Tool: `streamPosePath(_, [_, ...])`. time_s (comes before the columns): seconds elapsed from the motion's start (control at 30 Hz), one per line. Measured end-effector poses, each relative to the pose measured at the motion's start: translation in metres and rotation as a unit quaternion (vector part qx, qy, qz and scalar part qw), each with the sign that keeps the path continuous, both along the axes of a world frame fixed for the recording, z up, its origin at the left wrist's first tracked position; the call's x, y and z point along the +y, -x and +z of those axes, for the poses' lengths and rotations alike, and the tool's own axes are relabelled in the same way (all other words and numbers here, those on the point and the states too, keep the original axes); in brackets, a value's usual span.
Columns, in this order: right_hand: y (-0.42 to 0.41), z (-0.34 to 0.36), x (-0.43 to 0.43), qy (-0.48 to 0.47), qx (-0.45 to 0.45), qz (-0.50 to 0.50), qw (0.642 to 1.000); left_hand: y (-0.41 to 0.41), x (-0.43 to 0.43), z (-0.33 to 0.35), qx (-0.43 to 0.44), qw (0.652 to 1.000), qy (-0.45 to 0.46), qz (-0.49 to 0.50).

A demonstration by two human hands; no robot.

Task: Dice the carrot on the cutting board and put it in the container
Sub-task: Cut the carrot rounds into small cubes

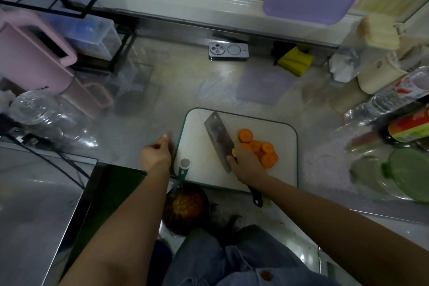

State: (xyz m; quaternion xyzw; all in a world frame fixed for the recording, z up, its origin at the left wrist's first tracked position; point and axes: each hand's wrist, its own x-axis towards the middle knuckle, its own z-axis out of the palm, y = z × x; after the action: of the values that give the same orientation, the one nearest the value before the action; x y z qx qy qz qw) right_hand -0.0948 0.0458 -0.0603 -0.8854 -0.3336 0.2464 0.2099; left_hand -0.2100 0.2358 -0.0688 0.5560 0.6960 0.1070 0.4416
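Note:
A white cutting board (274, 176) with a teal rim lies on the steel counter in front of me. Several orange carrot slices (267, 154) sit in a loose pile on its right half, one slice (246, 135) a little apart. My right hand (247, 166) grips the cleaver (217, 136) where handle meets blade; the blade lies left of the slices, pointing away from me. My left hand (155, 155) hovers just left of the board, fingers loosely curled, holding nothing I can make out. Below the board's near edge stands a dark round container (185, 208) with orange pieces inside.
A phone (228, 51) lies at the back of the counter, a yellow cloth (296, 60) to its right. A pink jug (34, 58) and clear containers stand at the left. Bottles (394, 104) and a green-lidded bowl (408, 174) crowd the right.

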Motion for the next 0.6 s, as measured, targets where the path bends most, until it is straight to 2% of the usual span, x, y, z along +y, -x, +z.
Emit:
streamPosePath(0.07, [-0.001, -0.001, 0.0, -0.007, 0.002, -0.002, 1.0, -0.002, 0.002, 0.002, -0.007, 1.0, -0.02, 0.012])
streamPosePath(0.2, [-0.002, 0.002, 0.001, -0.044, 0.024, -0.015, 0.999, -0.003, -0.01, 0.01, 0.04, 0.993, -0.109, -0.025])
streamPosePath(0.3, [-0.005, 0.009, -0.002, -0.052, 0.031, -0.037, 0.998, -0.007, -0.028, 0.008, 0.035, 0.973, -0.164, -0.16])
streamPosePath(0.43, [-0.02, 0.021, -0.018, -0.07, 0.018, -0.075, 0.995, -0.027, -0.061, 0.004, -0.009, 0.921, -0.151, -0.36])
streamPosePath(0.6, [-0.034, 0.029, -0.064, -0.066, 0.042, -0.147, 0.986, -0.055, -0.1, 0.0, -0.014, 0.868, -0.141, -0.476])
